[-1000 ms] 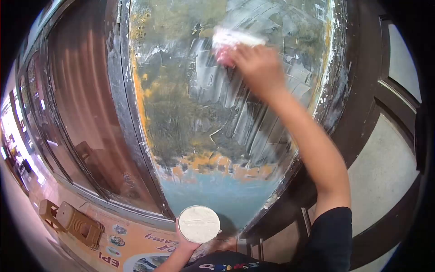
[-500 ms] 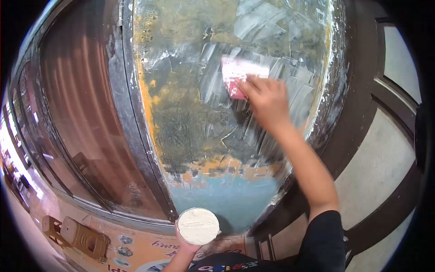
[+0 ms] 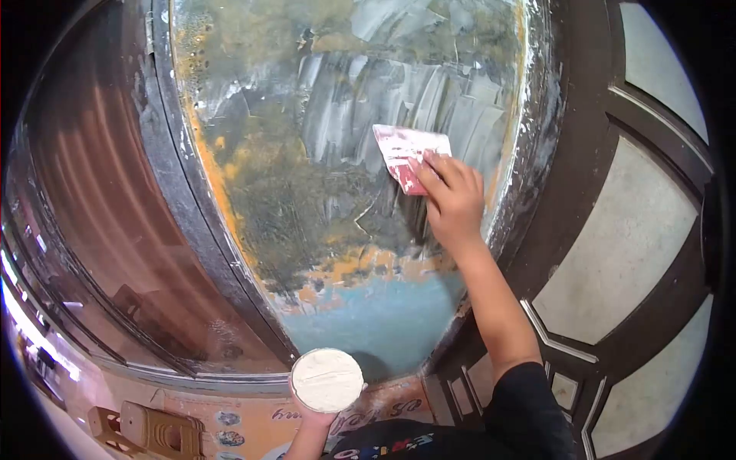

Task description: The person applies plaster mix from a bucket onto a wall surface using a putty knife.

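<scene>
My right hand (image 3: 454, 201) grips a red putty spreader (image 3: 408, 182) smeared with white paste, its wide edge turned up toward the wall (image 3: 276, 176). Streaks of thin white filler (image 3: 337, 107) cover the wall's dark, patchy surface above and around the spreader. Low in the view, my left hand (image 3: 314, 416) holds a round tub of off-white putty (image 3: 328, 379) from below. The putty's surface is nearly level with the rim and has a line scored across it.
A window with a brown curtain (image 3: 92, 184) is at the left, behind a dark frame. To the right stands a brown panelled door (image 3: 579, 153). Brown plastic stools (image 3: 161, 429) lie at lower left, near a printed orange banner (image 3: 261, 418) on the floor.
My right hand and the spreader have moved lower against the wall, and fresh white streaks show above. The view has shifted to the right. My left hand still holds the tub.
</scene>
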`<act>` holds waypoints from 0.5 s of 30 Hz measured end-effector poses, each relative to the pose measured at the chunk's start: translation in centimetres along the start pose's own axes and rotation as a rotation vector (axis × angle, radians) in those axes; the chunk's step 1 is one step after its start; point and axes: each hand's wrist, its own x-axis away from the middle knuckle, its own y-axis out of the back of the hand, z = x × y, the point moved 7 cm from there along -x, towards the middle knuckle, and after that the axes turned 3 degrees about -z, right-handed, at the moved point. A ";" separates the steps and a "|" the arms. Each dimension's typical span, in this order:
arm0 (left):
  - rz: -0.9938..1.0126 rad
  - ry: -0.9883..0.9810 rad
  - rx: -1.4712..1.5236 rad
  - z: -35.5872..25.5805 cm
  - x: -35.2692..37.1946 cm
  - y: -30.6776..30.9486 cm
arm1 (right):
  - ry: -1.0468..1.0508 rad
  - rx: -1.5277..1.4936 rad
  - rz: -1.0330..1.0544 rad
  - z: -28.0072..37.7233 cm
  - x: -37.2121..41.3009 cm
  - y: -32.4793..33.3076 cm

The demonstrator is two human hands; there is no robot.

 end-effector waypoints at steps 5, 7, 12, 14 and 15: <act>-0.002 -0.110 -0.369 0.0 0.2 0.0 | -0.099 0.021 0.244 1.6 12.6 -5.1; -0.036 -0.247 -0.725 -1.2 0.1 1.5 | -0.177 0.008 0.416 3.9 22.1 -6.5; 0.087 0.027 -0.131 0.4 0.7 0.3 | -0.180 -0.098 0.388 2.8 22.3 -2.6; 0.003 -0.169 -0.680 -0.5 0.6 0.4 | -0.139 -0.018 0.224 -0.2 14.3 0.7; -0.033 -0.205 -0.695 -0.8 -0.1 0.8 | -0.075 0.016 0.050 -3.1 12.0 1.3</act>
